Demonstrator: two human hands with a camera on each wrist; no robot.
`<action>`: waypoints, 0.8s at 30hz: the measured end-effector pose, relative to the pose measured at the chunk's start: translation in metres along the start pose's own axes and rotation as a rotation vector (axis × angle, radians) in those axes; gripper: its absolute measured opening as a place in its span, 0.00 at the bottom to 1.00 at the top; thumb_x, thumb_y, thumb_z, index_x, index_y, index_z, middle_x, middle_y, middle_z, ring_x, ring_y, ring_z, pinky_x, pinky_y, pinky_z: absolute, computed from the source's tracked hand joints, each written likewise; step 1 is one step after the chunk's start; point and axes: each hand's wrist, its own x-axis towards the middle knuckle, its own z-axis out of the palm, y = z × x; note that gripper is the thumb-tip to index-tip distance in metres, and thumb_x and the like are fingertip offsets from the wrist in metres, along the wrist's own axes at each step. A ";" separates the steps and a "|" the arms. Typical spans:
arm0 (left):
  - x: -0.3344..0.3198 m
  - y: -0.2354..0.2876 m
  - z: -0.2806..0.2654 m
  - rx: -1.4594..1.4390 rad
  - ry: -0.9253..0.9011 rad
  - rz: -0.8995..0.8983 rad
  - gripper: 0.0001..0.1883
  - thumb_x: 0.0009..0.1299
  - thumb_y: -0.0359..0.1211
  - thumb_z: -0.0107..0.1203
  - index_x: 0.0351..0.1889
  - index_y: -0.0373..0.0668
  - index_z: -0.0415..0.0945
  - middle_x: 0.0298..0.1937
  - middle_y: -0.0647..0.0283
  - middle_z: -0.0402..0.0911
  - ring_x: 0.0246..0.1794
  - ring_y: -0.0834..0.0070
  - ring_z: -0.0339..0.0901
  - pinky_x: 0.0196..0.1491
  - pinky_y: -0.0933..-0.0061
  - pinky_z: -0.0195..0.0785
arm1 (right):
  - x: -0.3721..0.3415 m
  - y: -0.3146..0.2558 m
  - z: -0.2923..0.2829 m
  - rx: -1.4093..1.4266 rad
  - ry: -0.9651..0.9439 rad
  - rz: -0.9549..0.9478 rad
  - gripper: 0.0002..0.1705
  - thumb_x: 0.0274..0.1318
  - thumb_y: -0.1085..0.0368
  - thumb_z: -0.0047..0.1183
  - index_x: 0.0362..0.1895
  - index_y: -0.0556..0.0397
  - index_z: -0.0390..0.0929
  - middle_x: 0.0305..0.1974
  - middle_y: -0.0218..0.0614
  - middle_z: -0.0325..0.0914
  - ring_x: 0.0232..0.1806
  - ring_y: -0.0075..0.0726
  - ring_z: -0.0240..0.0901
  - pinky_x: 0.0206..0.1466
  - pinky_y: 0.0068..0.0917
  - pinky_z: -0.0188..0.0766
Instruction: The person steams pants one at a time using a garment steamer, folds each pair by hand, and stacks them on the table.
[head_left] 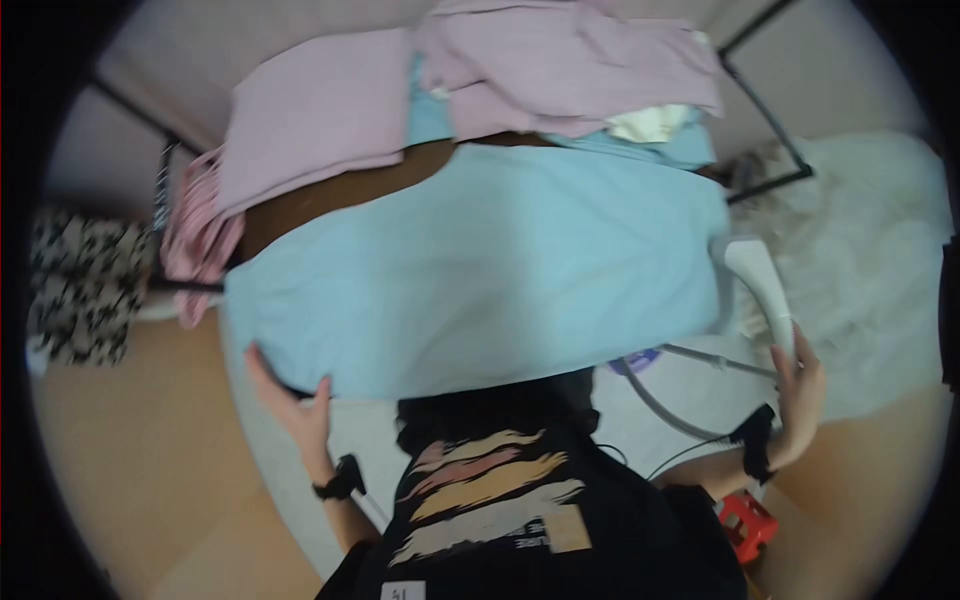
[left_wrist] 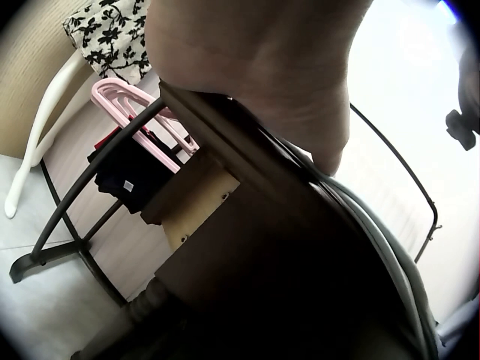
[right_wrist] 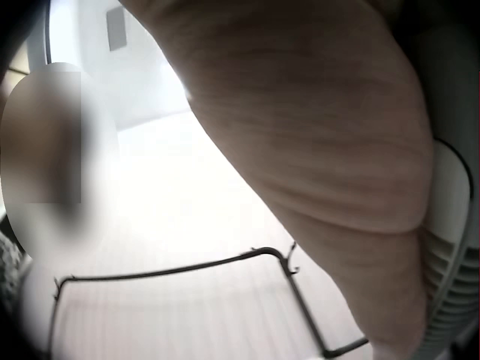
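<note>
A light blue cloth (head_left: 480, 270) lies spread over the table in the head view. My left hand (head_left: 295, 410) rests at its near left edge, thumb and fingers apart; in the left wrist view the left hand (left_wrist: 262, 67) is at the dark table edge. At the right, my right hand (head_left: 800, 395) grips the handle of a white steamer (head_left: 760, 275), whose head is at the cloth's right edge. The right wrist view shows the right hand (right_wrist: 322, 127) against the ribbed hose (right_wrist: 450, 292).
Folded pink cloths (head_left: 320, 110) and a pink garment (head_left: 570, 65) lie along the far side. Pink hangers (head_left: 200, 230) hang at the left. White fluffy material (head_left: 860, 280) is at the right, a red stool (head_left: 748, 525) below. A grey hose (head_left: 650, 400) curves near the body.
</note>
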 end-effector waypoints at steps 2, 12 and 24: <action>-0.004 -0.002 -0.004 -0.013 -0.013 -0.024 0.64 0.58 0.47 0.75 0.83 0.31 0.43 0.83 0.41 0.56 0.83 0.46 0.52 0.82 0.49 0.41 | -0.006 -0.032 0.022 0.161 -0.009 -0.278 0.28 0.66 0.68 0.61 0.69 0.62 0.76 0.50 0.43 0.86 0.44 0.29 0.79 0.50 0.29 0.75; -0.001 0.003 -0.026 -0.229 -0.142 -0.113 0.83 0.42 0.43 0.86 0.85 0.37 0.27 0.86 0.43 0.49 0.86 0.49 0.45 0.84 0.51 0.40 | -0.112 -0.307 0.161 0.192 -0.428 -1.275 0.30 0.59 0.55 0.66 0.66 0.39 0.76 0.36 0.36 0.78 0.32 0.48 0.81 0.35 0.41 0.77; 0.025 -0.012 -0.042 -0.159 -0.036 -0.207 0.30 0.79 0.28 0.55 0.76 0.31 0.61 0.68 0.43 0.77 0.69 0.57 0.75 0.73 0.58 0.64 | -0.022 -0.034 0.085 0.572 -0.556 -0.418 0.31 0.54 0.71 0.69 0.64 0.58 0.80 0.51 0.41 0.87 0.48 0.34 0.83 0.52 0.35 0.79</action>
